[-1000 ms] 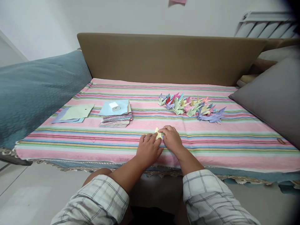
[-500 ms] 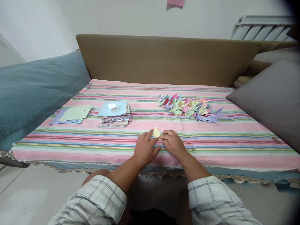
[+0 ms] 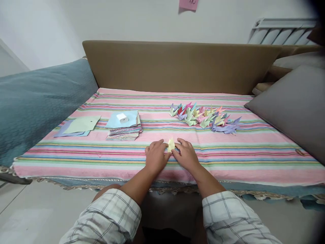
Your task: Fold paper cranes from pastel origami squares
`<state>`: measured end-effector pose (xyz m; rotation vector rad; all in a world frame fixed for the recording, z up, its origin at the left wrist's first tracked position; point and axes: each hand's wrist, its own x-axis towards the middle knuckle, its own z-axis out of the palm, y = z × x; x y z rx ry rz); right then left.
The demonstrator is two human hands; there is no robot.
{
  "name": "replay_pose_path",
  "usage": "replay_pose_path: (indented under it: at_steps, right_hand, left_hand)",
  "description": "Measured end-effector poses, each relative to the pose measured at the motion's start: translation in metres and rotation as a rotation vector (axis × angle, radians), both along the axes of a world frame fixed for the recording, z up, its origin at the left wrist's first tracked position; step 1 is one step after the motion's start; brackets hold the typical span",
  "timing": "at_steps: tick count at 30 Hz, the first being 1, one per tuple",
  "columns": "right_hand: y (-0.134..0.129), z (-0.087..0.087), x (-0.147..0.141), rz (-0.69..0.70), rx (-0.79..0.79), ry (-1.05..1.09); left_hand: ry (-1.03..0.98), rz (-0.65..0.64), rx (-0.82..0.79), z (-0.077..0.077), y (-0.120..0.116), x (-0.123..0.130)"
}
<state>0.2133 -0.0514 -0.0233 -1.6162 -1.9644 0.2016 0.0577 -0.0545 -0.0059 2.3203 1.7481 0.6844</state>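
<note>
A small piece of folded yellow paper [image 3: 171, 144] lies on the striped cloth in front of me, narrow and pointed at its far end. My left hand [image 3: 156, 156] grips its left side between thumb and fingers. From the right, my right hand [image 3: 186, 155] pinches the other side, its thumb at the near end of the paper. Both thumbs come close together at that lower end. Beyond my hands, to the right, stands a cluster of folded paper cranes [image 3: 203, 117] in many colours.
A stack of coloured paper [image 3: 124, 130] with a small white box-shaped object [image 3: 122, 118] on top stands left of my hands. Farther left lie loose sheets [image 3: 82, 124]. A striped cloth [image 3: 76, 162] covers the seat. Grey cushions [image 3: 294, 95] are at the right.
The yellow paper shows a narrower, more split tip than before. My left hand's fingers have drawn back from its top to its side, and my right thumb has come to its lower end.
</note>
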Motion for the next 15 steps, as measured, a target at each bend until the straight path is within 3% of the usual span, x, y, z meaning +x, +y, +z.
replay_pose_path:
  at_steps: [7,12,15]
  right_hand:
    - [-0.0014,0.0063,0.0004,0.087,-0.075,0.33]
    - [-0.0037,0.0068,-0.0026,0.223,-0.144,0.811]
    - [-0.006,0.0081,-0.0066,0.229,-0.126,0.949]
  left_hand:
    - [-0.347,-0.05,-0.078,-0.0021,0.0029,-0.0028]
    - [-1.093,-0.204,-0.407,-0.0002,0.0092,-0.0014]
    - [-1.394,-0.176,-0.557,0.0048,0.0092,0.0003]
